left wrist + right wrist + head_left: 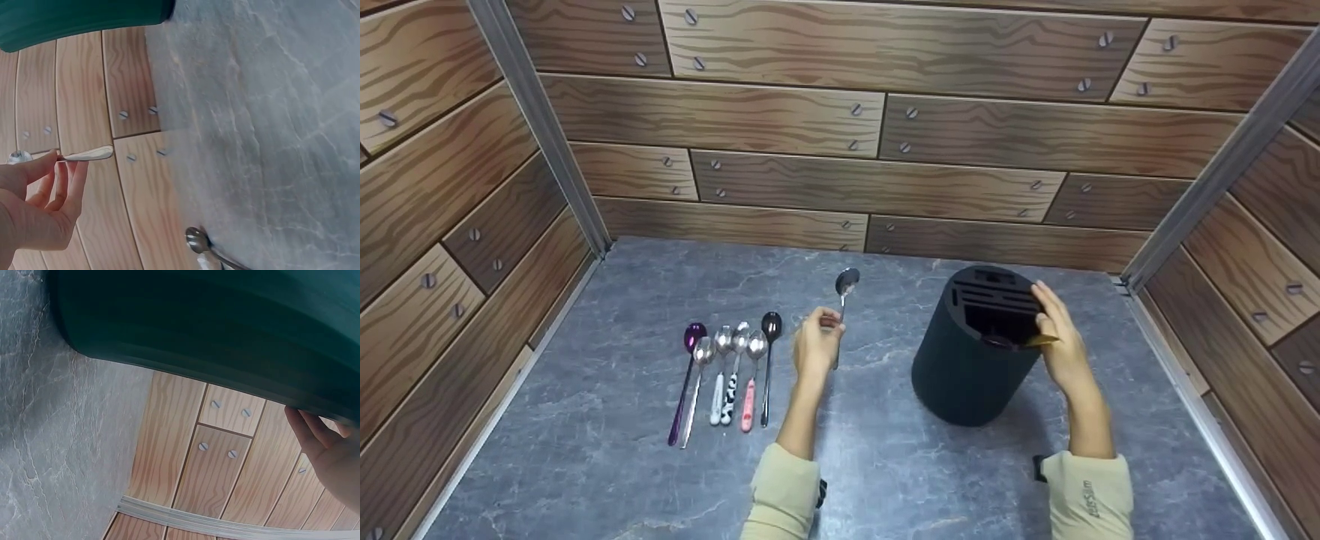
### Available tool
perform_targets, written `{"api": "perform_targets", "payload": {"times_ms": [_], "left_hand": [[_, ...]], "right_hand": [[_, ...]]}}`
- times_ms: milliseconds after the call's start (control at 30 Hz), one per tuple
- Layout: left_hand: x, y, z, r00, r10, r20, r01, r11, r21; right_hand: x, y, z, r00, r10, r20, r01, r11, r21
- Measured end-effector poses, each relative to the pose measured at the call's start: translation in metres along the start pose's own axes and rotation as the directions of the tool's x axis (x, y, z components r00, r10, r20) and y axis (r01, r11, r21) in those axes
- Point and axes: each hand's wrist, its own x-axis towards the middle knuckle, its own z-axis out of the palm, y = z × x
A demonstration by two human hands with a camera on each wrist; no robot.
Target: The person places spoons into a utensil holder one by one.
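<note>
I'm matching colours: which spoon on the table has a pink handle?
Second spoon from the right of six lying there, with the only pink handle.

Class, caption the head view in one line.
Left hand pinches a spoon, right hand touches a container, more spoons lie nearby.

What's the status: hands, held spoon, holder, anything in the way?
Left hand pinches metal spoon by handle, bowl up. Right hand rests against dark green holder. Gold item at holder's rim, might crowd the opening.
</note>
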Motion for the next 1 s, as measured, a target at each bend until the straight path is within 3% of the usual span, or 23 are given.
{"api": "perform_targets", "payload": {"times_ms": [333, 533, 800, 1000], "left_hand": [[-0.006, 0.013, 0.004, 1.0, 0.03, -0.005, -0.03, 1.0, -0.009], [-0.011, 0.025, 0.009, 0.994, 0.105, -0.037, -0.106, 0.994, -0.032], [-0.013, 0.041, 0.012, 0.972, 0.229, -0.046, -0.232, 0.969, -0.08], [-0.012, 0.053, 0.012, 0.945, 0.323, -0.051, -0.327, 0.937, -0.126]], "right_hand": [[-0.001, 0.0, 0.001, 1.0, 0.024, 0.011, -0.024, 1.0, 0.004], [0.0, 0.001, 0.0, 1.0, 0.019, 0.009, -0.018, 1.0, -0.01], [-0.001, 0.001, 0.001, 1.0, -0.008, -0.011, 0.008, 1.0, 0.009], [0.0, 0.001, 0.001, 1.0, -0.01, -0.018, 0.01, 1.0, 0.0]]}}
